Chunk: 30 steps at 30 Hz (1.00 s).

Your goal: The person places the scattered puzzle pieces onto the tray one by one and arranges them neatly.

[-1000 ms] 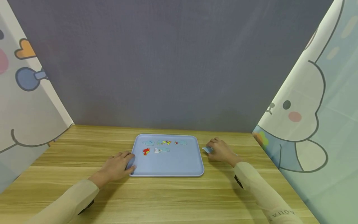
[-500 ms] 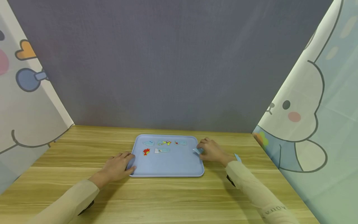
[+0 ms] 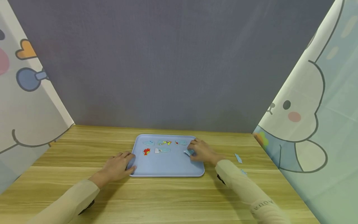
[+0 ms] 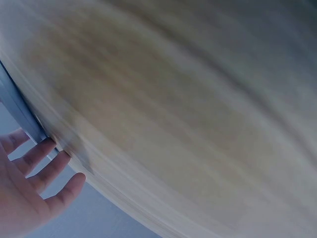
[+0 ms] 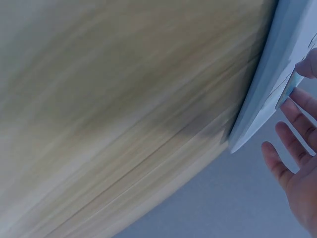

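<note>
My left hand (image 3: pixel 118 166) rests on the left rim of a pale blue tray (image 3: pixel 167 168). Its fingers lie loosely extended along that edge, as the left wrist view also shows. Over the tray's right part, my right hand (image 3: pixel 202 151) pinches a light-blue flat piece (image 3: pixel 188 152) between thumb and fingertips. In the right wrist view that flat piece (image 5: pixel 287 91) shows only as a thin slip, with the other fingers spread apart. Several flat cutouts lie in the tray's upper half: a red one (image 3: pixel 146 151), a white-and-blue strip (image 3: pixel 162 150) and a back row including a yellow-marked one (image 3: pixel 165 143).
Two more light-blue slips, one farther back (image 3: pixel 238 158) and one beside the right sleeve (image 3: pixel 243 171), lie on the wooden table (image 3: pixel 156 199) right of the tray. A grey panel (image 3: pixel 167 65) stands behind, with cartoon-printed sheets (image 3: pixel 313 102) at the sides.
My right hand has moved left from the table onto the tray's right side, carrying the light-blue piece. Slips on the table have come into view behind it. My left hand has stayed put.
</note>
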Tool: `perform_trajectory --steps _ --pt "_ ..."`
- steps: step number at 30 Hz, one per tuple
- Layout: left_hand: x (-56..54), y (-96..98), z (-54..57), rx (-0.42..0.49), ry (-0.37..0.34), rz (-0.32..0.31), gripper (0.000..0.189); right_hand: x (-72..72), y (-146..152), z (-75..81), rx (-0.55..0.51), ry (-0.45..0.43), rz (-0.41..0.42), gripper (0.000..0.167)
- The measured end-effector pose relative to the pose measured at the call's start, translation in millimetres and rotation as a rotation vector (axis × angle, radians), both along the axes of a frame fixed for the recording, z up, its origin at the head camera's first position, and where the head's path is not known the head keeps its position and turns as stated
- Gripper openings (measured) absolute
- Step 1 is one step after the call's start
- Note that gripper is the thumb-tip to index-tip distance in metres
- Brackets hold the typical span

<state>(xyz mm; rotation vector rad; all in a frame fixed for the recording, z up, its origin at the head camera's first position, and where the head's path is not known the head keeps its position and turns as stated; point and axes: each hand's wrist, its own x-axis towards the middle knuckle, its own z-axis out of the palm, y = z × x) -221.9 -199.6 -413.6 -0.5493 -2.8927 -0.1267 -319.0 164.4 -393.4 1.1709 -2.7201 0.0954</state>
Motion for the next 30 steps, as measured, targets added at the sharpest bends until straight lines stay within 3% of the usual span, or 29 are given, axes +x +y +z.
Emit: perform_trajectory --steps 15,30 --pt "-0.4 0.1 1.1 0.007 -0.009 0.002 0.049 -9.9 -22 -2.1 0.02 0.013 0.02 0.029" --pt "-1.7 -1.1 -0.5 0.003 -0.009 -0.005 0.05 -16.7 -36 -4.7 0.036 -0.078 -0.019 0.03"
